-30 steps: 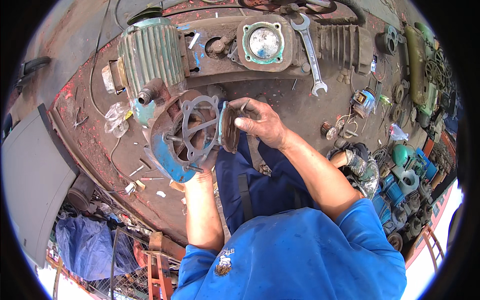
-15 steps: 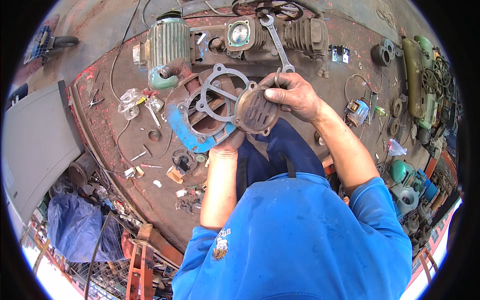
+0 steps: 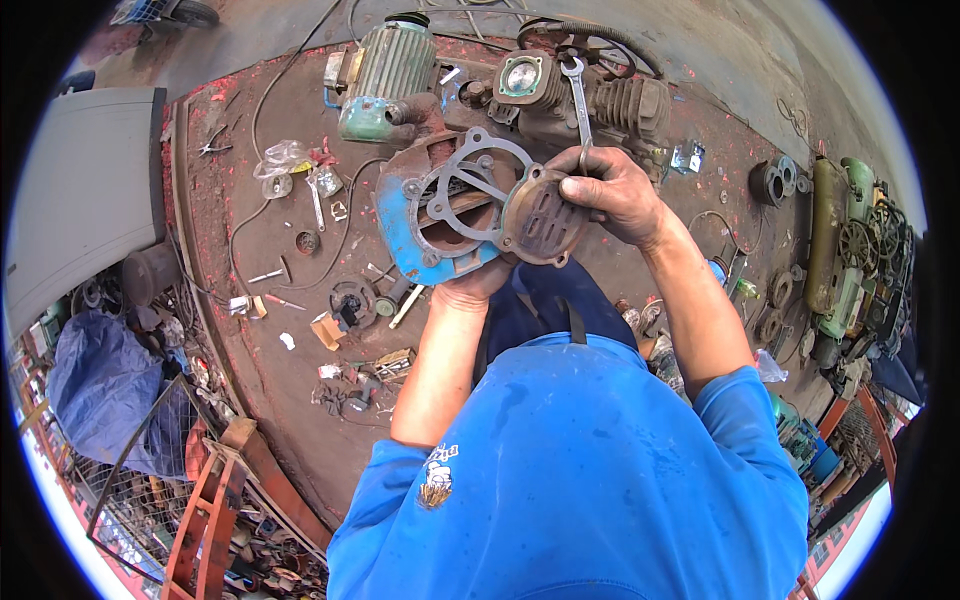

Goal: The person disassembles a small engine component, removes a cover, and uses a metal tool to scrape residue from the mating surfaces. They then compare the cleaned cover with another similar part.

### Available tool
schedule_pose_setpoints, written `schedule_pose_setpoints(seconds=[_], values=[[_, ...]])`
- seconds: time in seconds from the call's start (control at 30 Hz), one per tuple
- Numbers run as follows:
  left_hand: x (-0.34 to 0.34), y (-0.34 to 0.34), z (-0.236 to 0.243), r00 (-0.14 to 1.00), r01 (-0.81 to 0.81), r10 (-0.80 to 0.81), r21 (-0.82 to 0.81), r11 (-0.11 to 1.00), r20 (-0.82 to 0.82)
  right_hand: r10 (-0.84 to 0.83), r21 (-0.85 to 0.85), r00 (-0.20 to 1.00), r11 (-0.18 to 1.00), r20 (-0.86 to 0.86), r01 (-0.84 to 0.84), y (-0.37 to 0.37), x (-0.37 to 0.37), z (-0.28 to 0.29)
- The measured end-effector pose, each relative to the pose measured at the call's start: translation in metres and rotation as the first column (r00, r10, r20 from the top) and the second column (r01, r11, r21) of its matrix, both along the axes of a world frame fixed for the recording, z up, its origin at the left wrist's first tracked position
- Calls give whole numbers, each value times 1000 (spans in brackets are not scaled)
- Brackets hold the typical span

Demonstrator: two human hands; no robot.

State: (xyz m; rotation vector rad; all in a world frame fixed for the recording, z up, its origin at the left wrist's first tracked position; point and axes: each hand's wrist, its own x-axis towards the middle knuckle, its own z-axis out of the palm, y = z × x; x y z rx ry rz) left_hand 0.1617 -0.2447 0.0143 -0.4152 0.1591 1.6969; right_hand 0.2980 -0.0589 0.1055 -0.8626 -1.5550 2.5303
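- The right hand pinches the round slotted plate by its edge, thumb on the face, which likely leaves most of that face uncovered.
- The flat metal ring sits just left of those fingers, overlapping the plate and standing over the casing's opening; what holds it there is unclear.
- The left hand is beneath the blue casing, probably to carry its weight; its fingers are hidden, so I cannot tell their grip.
- Beyond the right fingers, the wrench lies against the engine, perhaps parked within reach.
- Farther, left of it, stands the ribbed motor.
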Motion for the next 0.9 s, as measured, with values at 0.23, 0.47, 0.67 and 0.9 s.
schedule_pose_setpoints(seconds=[0.23,0.47,0.67,0.9], values=[[12,-33,18,980,-47,21,127,991,199,363,278,931,899,-40,-338,8,-27,16],[20,-52,54,990,-105,96,83,991,103,491,354,871,810,29,-468,-4,-50,47],[16,-72,68,995,-100,101,121,988,-3,480,268,874,834,78,-482,-28,-59,82],[2,-90,87,993,-86,94,117,989,-66,434,357,891,818,131,-451,-50,-67,95]])
